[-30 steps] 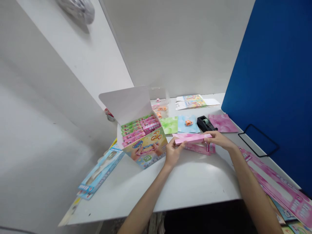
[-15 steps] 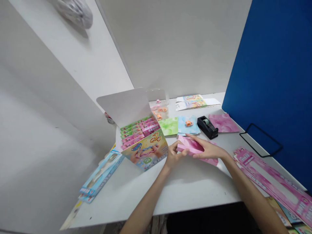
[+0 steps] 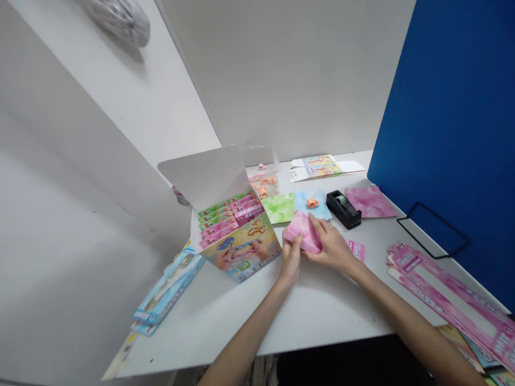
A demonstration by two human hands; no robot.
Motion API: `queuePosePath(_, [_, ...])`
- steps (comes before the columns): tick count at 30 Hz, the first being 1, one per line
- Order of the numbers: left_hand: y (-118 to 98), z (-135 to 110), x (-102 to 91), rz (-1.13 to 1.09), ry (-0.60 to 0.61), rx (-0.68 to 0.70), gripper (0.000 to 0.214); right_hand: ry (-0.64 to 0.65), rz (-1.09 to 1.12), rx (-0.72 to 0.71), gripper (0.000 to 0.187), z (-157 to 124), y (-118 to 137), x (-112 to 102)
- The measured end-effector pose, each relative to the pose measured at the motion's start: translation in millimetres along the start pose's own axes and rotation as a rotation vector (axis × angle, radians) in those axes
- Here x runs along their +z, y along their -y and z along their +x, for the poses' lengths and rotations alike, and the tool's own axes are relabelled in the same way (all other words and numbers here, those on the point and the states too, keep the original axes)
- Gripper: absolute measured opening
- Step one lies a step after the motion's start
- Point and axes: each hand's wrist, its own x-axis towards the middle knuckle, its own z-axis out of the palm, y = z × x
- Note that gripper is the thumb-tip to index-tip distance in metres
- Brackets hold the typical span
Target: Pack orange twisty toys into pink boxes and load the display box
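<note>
Caught this one from across the room: a person at a white desk (image 3: 322, 305) had a wad of pink marbled paper (image 3: 302, 231) bunched between both hands, out near the middle of the desk. The left hand (image 3: 290, 258) cupped it from below and the right hand (image 3: 329, 249) came over it from the side. The fingers (image 3: 316, 228) of both hands were closed in, clamping the paper rather than spread apart. Looked to me like the squeezing-into-shape step, though I couldn't tell from there whether it was folded or just crumpled. The next move seemed to call for even pressure so the paper didn't spring open.

Just ahead of the fingers lay a blue sheet (image 3: 311, 212) with a small orange piece (image 3: 313, 203) on it, and a green sheet (image 3: 278, 208) beside that. Ahead and to the right sat a black tape dispenser (image 3: 343, 209), with a pink sheet (image 3: 370, 202) past it. Just right of the fingers was a small pink card (image 3: 357, 250), and farther right a pile of pink printed strips (image 3: 446, 292). To the left stood an open display box (image 3: 241, 249) full of packets.
</note>
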Motion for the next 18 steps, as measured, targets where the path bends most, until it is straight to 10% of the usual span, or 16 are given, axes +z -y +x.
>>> queuePosePath(18, [5,5,-0.1,-0.082,-0.084,-0.061,0.051,-0.065,-0.142,0.008,0.054,-6,11,15])
